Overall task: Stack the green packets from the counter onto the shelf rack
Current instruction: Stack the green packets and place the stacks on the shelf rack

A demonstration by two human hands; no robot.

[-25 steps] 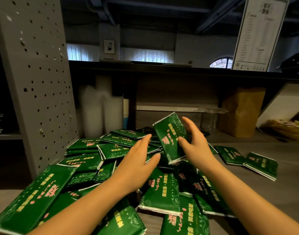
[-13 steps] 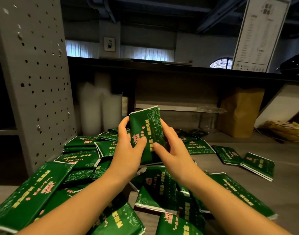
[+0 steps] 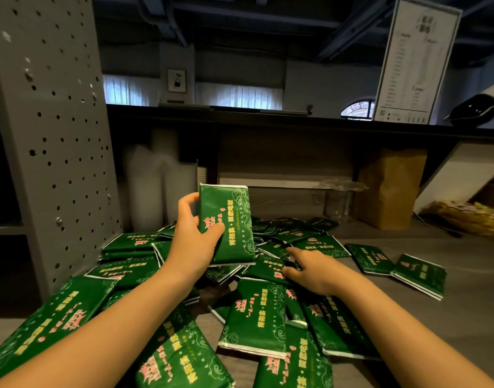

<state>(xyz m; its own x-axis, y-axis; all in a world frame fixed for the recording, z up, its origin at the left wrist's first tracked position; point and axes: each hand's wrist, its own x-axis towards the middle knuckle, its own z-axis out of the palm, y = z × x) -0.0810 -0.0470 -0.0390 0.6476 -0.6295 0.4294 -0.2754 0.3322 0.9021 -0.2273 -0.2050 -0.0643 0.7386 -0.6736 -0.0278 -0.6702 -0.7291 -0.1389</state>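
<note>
L hand [image 3: 194, 239] grips one packet [image 3: 226, 222] upright, thumb across its face, fingers curled behind: prob. kept clear of pile [image 3: 254, 317] so R hand [image 3: 310, 268], fingers spread on pile and not yet pinching, can pick another. Pile lies on counter [image 3: 478, 317] beside rack [image 3: 52, 135].

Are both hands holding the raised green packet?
No: only the left hand grips the raised packet, while the right hand touches the pile of packets below.
</note>
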